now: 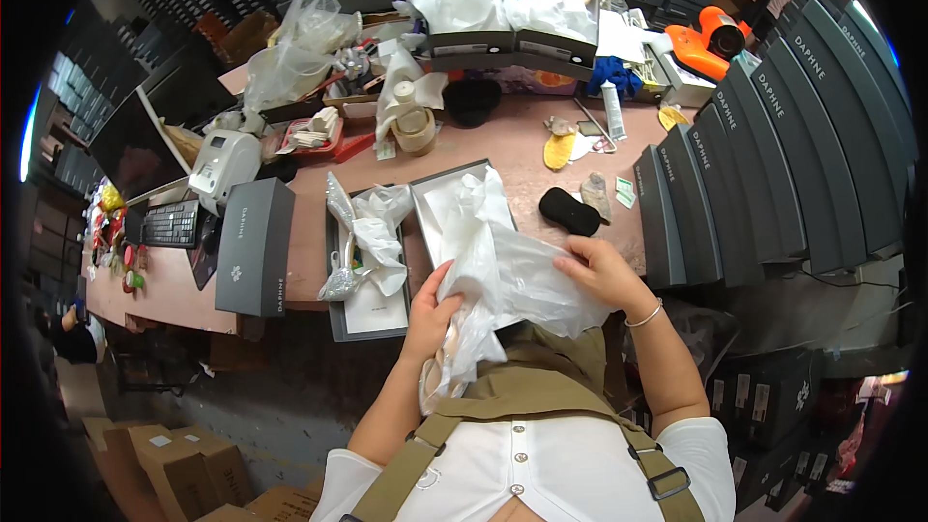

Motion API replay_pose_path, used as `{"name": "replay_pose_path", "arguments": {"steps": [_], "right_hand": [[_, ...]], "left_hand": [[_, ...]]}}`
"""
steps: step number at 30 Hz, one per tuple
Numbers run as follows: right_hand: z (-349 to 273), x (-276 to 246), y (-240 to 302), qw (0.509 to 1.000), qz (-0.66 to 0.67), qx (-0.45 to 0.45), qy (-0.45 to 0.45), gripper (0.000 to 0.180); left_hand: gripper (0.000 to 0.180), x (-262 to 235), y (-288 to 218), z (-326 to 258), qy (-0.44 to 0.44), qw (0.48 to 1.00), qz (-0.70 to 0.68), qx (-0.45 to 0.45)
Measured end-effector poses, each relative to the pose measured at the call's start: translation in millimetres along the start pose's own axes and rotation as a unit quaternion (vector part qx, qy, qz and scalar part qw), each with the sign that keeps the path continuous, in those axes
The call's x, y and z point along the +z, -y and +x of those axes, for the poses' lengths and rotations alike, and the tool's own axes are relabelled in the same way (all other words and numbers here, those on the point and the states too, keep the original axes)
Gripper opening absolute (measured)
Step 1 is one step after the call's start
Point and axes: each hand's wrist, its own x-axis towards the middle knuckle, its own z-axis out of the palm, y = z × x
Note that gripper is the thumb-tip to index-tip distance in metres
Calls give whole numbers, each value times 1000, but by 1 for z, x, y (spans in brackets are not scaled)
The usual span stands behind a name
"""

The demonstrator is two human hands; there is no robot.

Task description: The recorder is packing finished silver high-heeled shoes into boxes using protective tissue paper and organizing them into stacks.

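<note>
White tissue paper (517,266) stretches between my two hands over the front edge of the table. My left hand (428,317) is closed round a beige shoe (448,346), mostly covered by the paper. At the paper's right side, my right hand (607,276) pinches its edge between thumb and fingers. Left of the paper stands an open dark shoebox (336,321) holding glittery silver shoes (338,284) and crumpled tissue. A dark box lid or tray with a white inside (432,208) lies beside it, partly under the paper.
A row of dark shoeboxes (764,155) lines the right side. Behind the paper lie a black pad (568,212) and a yellow insole (559,151). Tape rolls (414,128) stand farther back. A closed shoebox (253,246), label printer (224,166) and keyboard (170,223) are at left.
</note>
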Motion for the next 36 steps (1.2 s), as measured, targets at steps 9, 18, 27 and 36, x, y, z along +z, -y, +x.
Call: {"name": "replay_pose_path", "arguments": {"steps": [9, 18, 27, 36], "right_hand": [[39, 102, 52, 960, -208, -174, -74, 14], [-36, 90, 50, 918, -301, -249, -66, 49], [-20, 94, 22, 896, 434, 86, -49, 33], [-22, 102, 6, 969, -170, -148, -98, 39]], "left_hand": [[55, 51, 19, 20, -136, 987, -29, 76], [70, 25, -1, 22, 37, 995, -59, -65], [76, 34, -4, 20, 54, 990, -115, -59], [73, 30, -14, 10, 36, 990, -121, -55]]}}
